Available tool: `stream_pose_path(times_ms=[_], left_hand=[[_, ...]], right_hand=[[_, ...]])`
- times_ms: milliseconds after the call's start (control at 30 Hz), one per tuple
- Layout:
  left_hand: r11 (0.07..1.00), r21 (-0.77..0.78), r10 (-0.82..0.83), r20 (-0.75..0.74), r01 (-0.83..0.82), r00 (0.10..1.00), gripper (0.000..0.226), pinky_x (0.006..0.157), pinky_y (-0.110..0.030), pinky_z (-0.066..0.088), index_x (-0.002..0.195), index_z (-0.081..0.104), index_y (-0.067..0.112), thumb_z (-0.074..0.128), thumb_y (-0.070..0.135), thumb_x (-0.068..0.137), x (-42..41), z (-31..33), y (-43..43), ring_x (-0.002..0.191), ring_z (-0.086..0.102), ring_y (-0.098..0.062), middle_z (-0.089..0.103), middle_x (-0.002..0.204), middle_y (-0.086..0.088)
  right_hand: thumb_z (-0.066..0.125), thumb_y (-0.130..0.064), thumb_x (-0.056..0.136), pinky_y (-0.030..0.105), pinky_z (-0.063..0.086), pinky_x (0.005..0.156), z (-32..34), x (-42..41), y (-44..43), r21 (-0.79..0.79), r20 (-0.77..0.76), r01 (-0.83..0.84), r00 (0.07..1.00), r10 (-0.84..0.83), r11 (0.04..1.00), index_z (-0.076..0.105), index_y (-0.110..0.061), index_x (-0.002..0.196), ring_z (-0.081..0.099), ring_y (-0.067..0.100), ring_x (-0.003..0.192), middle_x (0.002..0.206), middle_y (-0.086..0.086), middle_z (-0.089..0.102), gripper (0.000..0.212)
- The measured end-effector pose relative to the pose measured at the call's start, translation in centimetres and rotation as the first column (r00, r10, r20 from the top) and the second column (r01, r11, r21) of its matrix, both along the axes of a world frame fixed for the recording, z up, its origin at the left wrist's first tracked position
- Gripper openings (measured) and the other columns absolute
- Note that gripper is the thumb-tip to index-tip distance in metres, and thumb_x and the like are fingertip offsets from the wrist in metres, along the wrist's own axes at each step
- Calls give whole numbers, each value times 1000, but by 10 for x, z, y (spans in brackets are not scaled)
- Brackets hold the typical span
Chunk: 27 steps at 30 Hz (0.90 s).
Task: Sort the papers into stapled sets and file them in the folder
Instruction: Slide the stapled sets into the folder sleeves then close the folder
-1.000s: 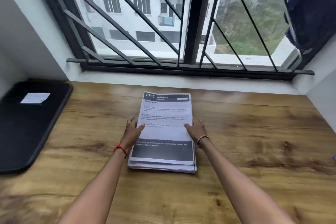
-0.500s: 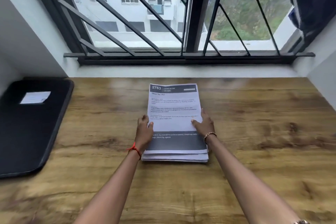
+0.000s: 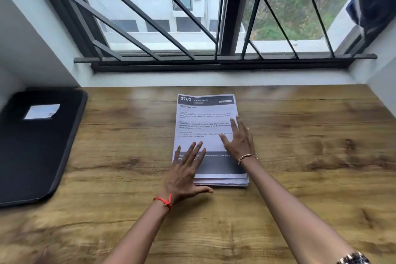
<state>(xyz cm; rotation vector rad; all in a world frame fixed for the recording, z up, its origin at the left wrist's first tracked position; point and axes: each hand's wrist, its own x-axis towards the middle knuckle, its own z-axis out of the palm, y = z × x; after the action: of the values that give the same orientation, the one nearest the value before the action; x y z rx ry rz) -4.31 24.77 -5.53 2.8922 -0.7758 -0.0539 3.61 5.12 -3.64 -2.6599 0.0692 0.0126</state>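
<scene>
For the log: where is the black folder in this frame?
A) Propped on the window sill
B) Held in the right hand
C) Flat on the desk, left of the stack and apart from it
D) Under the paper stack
C: the black folder lies flat at the desk's left edge, well clear of the paper stack, which sits mid-desk.

Stretched forward, palms down: left hand [image 3: 184, 174] fingers spread toward 1 o'clock; right hand [image 3: 239, 142] fingers toward 12 o'clock.
</scene>
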Motion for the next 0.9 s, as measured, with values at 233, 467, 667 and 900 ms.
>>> stream_pose_path(times_ms=[233,467,667,900], left_hand=[[992,125,-23,-81,33,996,101,104,-56,16,141,34,11,25,84,72,7,-2,-2,142,15,-22,31,151,-9],[992,112,-54,-37,57,998,91,103,-55,18,142,33,13,22,78,79,5,-11,-1,140,19,-22,33,150,-8],[993,87,-77,24,75,997,84,105,-53,19,143,32,15,26,72,83,1,-17,-1,139,29,-23,30,151,-6],[992,88,-92,49,87,995,82,106,-55,20,141,37,18,27,75,82,5,-20,-3,137,33,-21,36,148,-5]], right_hand=[[46,-40,93,36,10,116,16,47,29,-114,-44,-219,976,215,969,28,-10,144,13,17,144,156,5,15,62],[45,-33,95,40,18,115,25,109,57,-169,-213,-375,917,337,911,22,-9,146,18,22,143,156,7,16,60],[38,-24,98,43,25,109,26,154,79,-164,-274,-379,905,327,911,31,-8,140,31,25,135,147,9,32,46],[38,-21,97,41,31,101,18,165,76,-231,-185,-384,919,347,894,60,-3,109,52,29,109,116,11,51,31]])
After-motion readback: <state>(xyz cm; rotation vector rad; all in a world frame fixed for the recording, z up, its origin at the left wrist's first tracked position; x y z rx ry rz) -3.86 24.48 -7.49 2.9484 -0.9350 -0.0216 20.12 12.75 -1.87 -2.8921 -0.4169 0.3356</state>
